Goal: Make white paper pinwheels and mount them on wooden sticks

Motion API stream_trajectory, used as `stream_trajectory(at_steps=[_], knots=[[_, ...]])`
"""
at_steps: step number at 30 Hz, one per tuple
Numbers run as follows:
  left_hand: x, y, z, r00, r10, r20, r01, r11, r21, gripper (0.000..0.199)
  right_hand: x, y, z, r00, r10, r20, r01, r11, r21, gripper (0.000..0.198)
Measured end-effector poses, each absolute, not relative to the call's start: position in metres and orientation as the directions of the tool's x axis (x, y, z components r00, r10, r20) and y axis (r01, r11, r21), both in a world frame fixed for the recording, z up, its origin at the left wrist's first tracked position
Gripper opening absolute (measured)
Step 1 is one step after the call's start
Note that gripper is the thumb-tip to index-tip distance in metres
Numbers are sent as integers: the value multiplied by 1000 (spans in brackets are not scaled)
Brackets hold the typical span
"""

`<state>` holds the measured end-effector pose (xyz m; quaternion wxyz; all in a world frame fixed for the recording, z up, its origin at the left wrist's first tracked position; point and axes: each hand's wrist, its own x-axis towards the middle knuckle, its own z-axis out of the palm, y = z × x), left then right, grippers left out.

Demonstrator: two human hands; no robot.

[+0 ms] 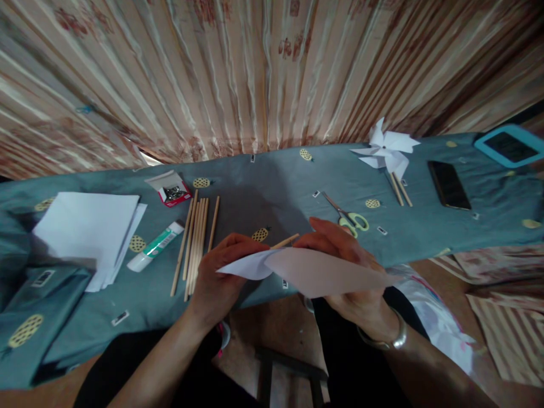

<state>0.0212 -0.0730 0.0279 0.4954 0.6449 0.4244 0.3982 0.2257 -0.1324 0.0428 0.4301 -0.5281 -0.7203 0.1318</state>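
Pinching the curled paper (323, 273) with my left hand (221, 277) and right hand (342, 243), probably so its bends don't spring back, I can't tell which grips the stick (285, 241). The paper sits nearer me than the scissors (344, 215); spare sticks (199, 238) lie left of the scissors, seemingly grouped for reach.

Two hands (219, 286) (361, 306) — one glue stick (156, 247) — one phone (449, 185)

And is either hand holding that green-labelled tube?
No, the green-labelled tube lies on the cloth, while the left hand and right hand hold white paper.
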Motion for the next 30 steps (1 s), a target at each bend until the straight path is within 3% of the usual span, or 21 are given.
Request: stream_trajectory(at_steps=[14,18,26,30], knots=[[21,-75,29,337,936,105,213,-185,959,15,228,-132,42,-80,865,496,655,421,-628,54],[22,-76,29,322,937,134,170,-196,966,11,228,-132,43,-65,898,435,687,356,-634,56],[18,-79,27,335,861,383,296,-482,825,18,225,-131,37,24,909,415,595,321,-737,52],[15,-79,24,376,802,465,350,-587,730,19,225,-130,36,71,890,450,619,315,-720,46]])
